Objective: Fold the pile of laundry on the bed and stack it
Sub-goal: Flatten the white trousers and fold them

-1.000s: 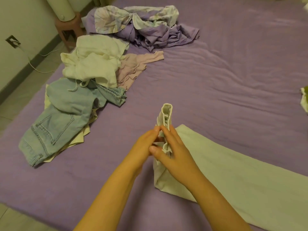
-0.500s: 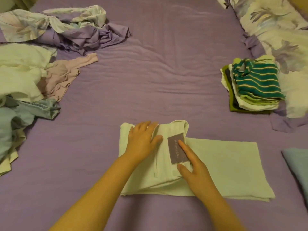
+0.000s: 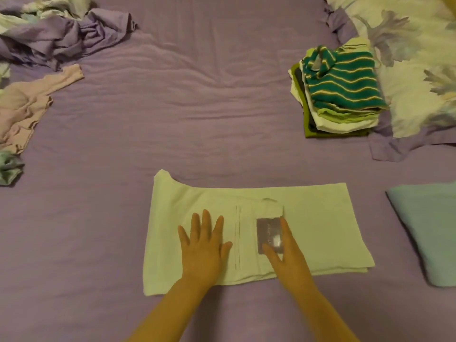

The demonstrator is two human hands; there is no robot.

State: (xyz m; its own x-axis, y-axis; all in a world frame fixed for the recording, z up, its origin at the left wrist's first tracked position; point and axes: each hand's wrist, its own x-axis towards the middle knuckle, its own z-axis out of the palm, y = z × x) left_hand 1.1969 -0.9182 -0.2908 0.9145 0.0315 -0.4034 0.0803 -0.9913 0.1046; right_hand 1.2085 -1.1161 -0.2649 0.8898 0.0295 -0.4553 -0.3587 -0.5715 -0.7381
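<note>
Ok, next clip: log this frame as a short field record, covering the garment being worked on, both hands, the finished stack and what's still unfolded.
garment in work: pale cream garment, lying flat on the purple bedsheet, grey label showing
left hand: flat on the garment, fingers spread
right hand: fingers straight, resting at the label
finished stack: folded pile, teal striped top uppermost, far right by the floral pillow
unfolded: pink garment and purple crumpled fabric, far left
other: light blue folded cloth, right edge

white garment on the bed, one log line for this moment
left hand flat on white garment | right hand at tag | stack right
</note>
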